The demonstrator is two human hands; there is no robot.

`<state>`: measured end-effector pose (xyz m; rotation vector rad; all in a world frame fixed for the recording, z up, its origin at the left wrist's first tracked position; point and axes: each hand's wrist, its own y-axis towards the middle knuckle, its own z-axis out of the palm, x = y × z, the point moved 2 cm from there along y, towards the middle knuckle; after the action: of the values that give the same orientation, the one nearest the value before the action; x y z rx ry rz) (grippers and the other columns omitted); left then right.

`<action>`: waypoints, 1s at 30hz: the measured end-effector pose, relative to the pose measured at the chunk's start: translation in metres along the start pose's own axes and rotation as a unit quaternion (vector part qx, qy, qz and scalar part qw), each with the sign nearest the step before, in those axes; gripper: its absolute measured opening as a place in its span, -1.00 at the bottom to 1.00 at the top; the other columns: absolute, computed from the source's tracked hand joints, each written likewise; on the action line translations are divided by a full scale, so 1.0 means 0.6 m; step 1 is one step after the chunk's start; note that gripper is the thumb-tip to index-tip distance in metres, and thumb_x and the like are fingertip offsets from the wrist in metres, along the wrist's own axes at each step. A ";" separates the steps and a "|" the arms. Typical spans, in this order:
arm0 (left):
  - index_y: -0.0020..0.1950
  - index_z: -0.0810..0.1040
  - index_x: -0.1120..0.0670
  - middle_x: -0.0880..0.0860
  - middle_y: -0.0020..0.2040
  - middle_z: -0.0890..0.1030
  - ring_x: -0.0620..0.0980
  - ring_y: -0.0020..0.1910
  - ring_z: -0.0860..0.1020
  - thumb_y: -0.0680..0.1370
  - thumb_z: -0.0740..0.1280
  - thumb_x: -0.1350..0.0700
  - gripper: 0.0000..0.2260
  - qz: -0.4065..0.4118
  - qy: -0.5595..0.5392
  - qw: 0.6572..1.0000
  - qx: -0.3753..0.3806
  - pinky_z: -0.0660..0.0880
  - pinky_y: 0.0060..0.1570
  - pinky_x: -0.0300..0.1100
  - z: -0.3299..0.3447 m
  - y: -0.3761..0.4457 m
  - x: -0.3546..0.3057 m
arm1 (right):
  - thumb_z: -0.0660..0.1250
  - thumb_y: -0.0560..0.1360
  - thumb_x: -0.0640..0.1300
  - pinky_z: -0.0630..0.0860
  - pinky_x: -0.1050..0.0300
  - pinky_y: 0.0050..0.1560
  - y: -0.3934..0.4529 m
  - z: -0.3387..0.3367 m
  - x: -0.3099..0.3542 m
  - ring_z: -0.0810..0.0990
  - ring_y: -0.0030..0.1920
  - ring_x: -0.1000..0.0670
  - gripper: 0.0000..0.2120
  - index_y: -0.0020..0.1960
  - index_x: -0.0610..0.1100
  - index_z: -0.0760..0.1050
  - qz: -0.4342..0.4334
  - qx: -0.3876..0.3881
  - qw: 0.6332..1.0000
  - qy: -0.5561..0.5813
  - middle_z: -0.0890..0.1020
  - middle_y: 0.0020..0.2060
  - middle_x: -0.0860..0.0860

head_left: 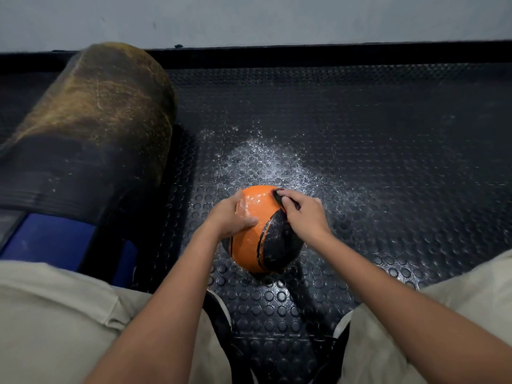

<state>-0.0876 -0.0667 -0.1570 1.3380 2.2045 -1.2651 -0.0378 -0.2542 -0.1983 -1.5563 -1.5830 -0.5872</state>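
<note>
Both hands on wet orange-black ball, studded floor mat.
Left hand grips ball's left side; right hand pinches dark scrub pad against top. Water splash just beyond.

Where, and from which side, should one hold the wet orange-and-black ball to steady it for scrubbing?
Cup its upper left flank from the left, as the left hand does, fingers wrapped over the curve. The ball is round and wet, with no edge to pinch, and the right hand presses a dark pad on its upper right.
</note>
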 end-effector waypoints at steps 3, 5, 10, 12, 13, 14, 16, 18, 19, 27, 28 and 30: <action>0.63 0.14 0.05 0.13 0.52 0.35 0.20 0.44 0.39 0.48 0.53 0.05 -0.18 -0.003 -0.002 1.000 0.004 0.37 0.42 0.13 0.006 -0.002 -0.006 | 0.20 0.68 -0.02 0.52 0.09 0.13 0.005 -0.007 -0.030 0.55 0.15 0.01 -0.72 0.31 0.15 0.57 0.029 -0.045 0.998 0.040 0.65 0.16 0.06; 0.63 0.12 0.05 0.14 0.54 0.30 0.22 0.46 0.35 0.50 0.51 0.05 -0.18 -0.002 0.017 1.000 0.014 0.36 0.42 0.15 0.009 -0.002 -0.015 | 0.19 0.68 -0.06 0.50 0.18 -0.04 0.005 -0.012 -0.046 0.57 0.04 0.03 -0.72 0.33 0.09 0.56 0.086 -0.056 0.994 0.044 0.64 0.20 0.05; 0.63 0.10 -0.01 0.12 0.58 0.20 0.21 0.49 0.30 0.11 0.63 -0.23 0.21 -0.016 0.004 1.000 0.006 0.35 0.43 0.19 0.028 0.000 -0.030 | 0.22 0.66 -0.01 0.52 0.10 0.06 0.004 -0.004 -0.016 0.54 0.13 -0.05 -0.73 0.28 0.17 0.58 0.029 -0.056 0.998 0.011 0.66 0.12 0.03; 0.62 0.11 -0.04 0.11 0.58 0.17 0.18 0.52 0.25 0.01 0.58 -0.40 0.30 -0.012 0.026 0.999 -0.033 0.32 0.45 0.18 0.038 0.002 -0.022 | 0.23 0.66 0.00 0.38 0.09 0.25 0.002 0.003 0.002 0.41 0.23 -0.04 -0.73 0.28 0.17 0.59 -0.042 -0.018 0.999 -0.023 0.64 0.19 0.09; 0.62 0.10 -0.06 0.14 0.57 0.13 0.20 0.53 0.23 0.06 0.60 -0.40 0.26 -0.015 0.035 0.998 -0.046 0.31 0.45 0.20 0.040 -0.002 -0.019 | 0.23 0.66 -0.01 0.34 0.11 0.25 0.001 0.004 0.004 0.36 0.24 -0.03 -0.73 0.29 0.16 0.59 -0.057 -0.007 0.998 -0.032 0.62 0.22 0.12; 0.62 0.09 -0.10 0.16 0.56 0.09 0.24 0.53 0.20 0.10 0.60 -0.38 0.22 -0.023 0.042 0.997 -0.058 0.31 0.43 0.24 0.041 -0.005 -0.015 | 0.23 0.66 -0.02 0.33 0.10 0.24 0.002 0.003 0.000 0.36 0.25 -0.03 -0.72 0.30 0.15 0.59 -0.056 -0.011 0.998 -0.031 0.62 0.22 0.13; 0.61 0.09 -0.20 0.19 0.52 0.07 0.28 0.52 0.09 0.14 0.61 -0.36 0.16 -0.038 0.054 0.995 -0.069 0.29 0.39 0.29 0.040 -0.007 -0.011 | 0.23 0.66 -0.03 0.42 0.09 0.24 0.006 -0.004 -0.024 0.46 0.25 -0.04 -0.73 0.30 0.14 0.59 -0.007 -0.047 0.999 0.005 0.65 0.18 0.07; 0.60 0.09 -0.26 0.21 0.52 0.06 0.29 0.52 0.02 0.16 0.61 -0.34 0.13 -0.036 0.061 0.996 -0.062 0.28 0.38 0.32 0.040 -0.007 -0.013 | 0.22 0.67 -0.06 0.47 0.12 0.18 0.010 -0.012 -0.051 0.56 0.17 -0.02 -0.73 0.29 0.11 0.59 0.081 -0.062 0.994 0.042 0.65 0.20 0.03; 0.61 0.09 -0.27 0.20 0.52 0.07 0.29 0.53 0.02 0.17 0.61 -0.32 0.12 -0.030 0.065 0.996 -0.059 0.27 0.38 0.34 0.040 -0.008 -0.015 | 0.22 0.67 -0.07 0.47 0.14 0.12 0.008 -0.013 -0.056 0.57 0.12 -0.01 -0.73 0.30 0.10 0.58 0.115 -0.058 0.990 0.051 0.64 0.22 0.03; 0.61 0.20 -0.09 0.11 0.48 0.32 0.14 0.47 0.32 0.08 0.67 -0.27 0.19 0.011 0.055 0.995 -0.076 0.34 0.44 0.11 0.025 -0.003 -0.003 | 0.24 0.65 0.02 0.37 0.10 0.22 0.004 -0.005 -0.011 0.35 0.24 0.04 -0.72 0.31 0.19 0.57 -0.043 -0.002 0.999 -0.031 0.58 0.14 0.19; 0.60 0.21 -0.01 0.09 0.50 0.34 0.12 0.46 0.35 0.06 0.69 -0.24 0.21 0.006 0.038 0.996 -0.079 0.35 0.43 0.10 0.023 -0.004 -0.003 | 0.24 0.65 0.02 0.42 0.08 0.23 0.004 -0.009 -0.021 0.42 0.23 0.03 -0.73 0.30 0.19 0.57 -0.031 -0.015 0.999 -0.010 0.60 0.17 0.14; 0.58 0.21 0.08 0.07 0.52 0.36 0.12 0.46 0.37 0.07 0.71 -0.19 0.21 -0.005 0.022 0.997 -0.072 0.36 0.43 0.09 0.023 -0.006 -0.004 | 0.23 0.66 -0.03 0.52 0.07 0.15 0.005 -0.018 -0.038 0.54 0.14 0.03 -0.73 0.31 0.13 0.57 0.029 -0.039 0.998 0.042 0.63 0.21 0.08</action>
<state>-0.0922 -0.0794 -0.1617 1.3136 2.2861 -1.0658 -0.0350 -0.2759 -0.2116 -1.6091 -1.4637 -0.6803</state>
